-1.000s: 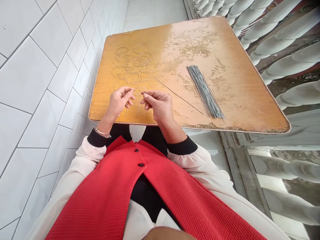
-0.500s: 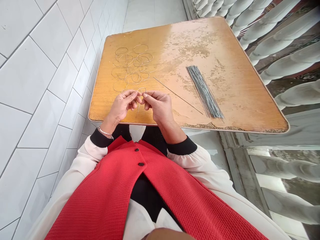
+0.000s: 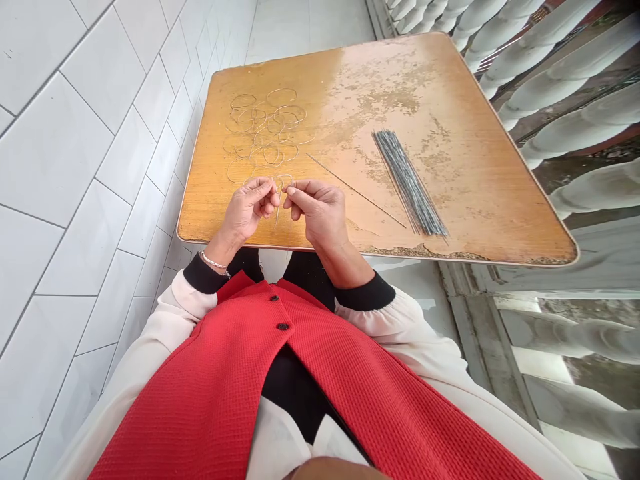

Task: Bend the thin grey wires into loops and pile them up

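My left hand [image 3: 246, 210] and my right hand [image 3: 317, 212] meet over the near edge of a worn wooden tabletop [image 3: 320, 87]. Between their fingertips they pinch a thin bent wire [image 3: 283, 181], with a small loop at the top and ends pointing down. Just beyond my hands lies a loose pile of thin wire rings [image 3: 263, 133]. One straight wire [image 3: 355, 192] lies to the right of my right hand. Farther right rests a bundle of dark straight wires [image 3: 410, 183].
A white tiled wall [image 3: 75, 167] runs along the left side of the table. White stone balusters [image 3: 550, 87] stand to the right. My red waistcoat [image 3: 280, 373] and lap lie below the table's near edge.
My left hand has moved right and closed in on the bent wire, so both hands now pinch it close together. The rings and straight wires stay in place.
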`<state>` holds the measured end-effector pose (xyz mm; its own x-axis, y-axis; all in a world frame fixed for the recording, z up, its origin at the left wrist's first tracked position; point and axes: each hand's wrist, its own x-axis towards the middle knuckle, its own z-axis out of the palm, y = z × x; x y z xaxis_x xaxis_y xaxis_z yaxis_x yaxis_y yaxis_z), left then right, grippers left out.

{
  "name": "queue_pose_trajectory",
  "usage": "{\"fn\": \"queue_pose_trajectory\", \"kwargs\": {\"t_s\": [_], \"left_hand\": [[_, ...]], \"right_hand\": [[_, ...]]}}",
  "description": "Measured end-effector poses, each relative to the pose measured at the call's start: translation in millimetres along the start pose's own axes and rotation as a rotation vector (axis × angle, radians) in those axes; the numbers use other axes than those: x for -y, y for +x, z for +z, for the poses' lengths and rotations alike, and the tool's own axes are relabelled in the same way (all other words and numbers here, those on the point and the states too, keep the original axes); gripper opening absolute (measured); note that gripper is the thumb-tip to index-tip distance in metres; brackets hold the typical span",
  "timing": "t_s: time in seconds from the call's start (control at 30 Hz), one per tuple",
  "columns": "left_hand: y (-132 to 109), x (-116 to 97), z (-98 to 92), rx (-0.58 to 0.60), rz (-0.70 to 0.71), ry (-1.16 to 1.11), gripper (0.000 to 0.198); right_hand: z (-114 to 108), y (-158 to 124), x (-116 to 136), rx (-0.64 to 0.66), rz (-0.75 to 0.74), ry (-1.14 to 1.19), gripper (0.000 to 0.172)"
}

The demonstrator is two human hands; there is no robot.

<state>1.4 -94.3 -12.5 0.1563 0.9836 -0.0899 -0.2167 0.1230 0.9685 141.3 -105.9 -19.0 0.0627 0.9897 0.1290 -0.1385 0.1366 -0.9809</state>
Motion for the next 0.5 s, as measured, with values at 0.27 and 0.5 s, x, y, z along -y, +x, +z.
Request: {"fn": "queue_pose_trajectory", "kwargs": {"t_s": [0.27, 0.5], "left_hand": [[-2.6, 11.0, 1.3, -0.004, 0.023, 0.0, 0.039], [-1.4, 17.1, 4.2, 0.001, 0.068, 0.0, 0.041]], "right_hand": [[0.4, -1.9, 5.6, -0.006, -0.011, 0.032, 0.018], [-1.4, -1.0, 2.9, 0.038, 0.053, 0.077, 0.02]]}}
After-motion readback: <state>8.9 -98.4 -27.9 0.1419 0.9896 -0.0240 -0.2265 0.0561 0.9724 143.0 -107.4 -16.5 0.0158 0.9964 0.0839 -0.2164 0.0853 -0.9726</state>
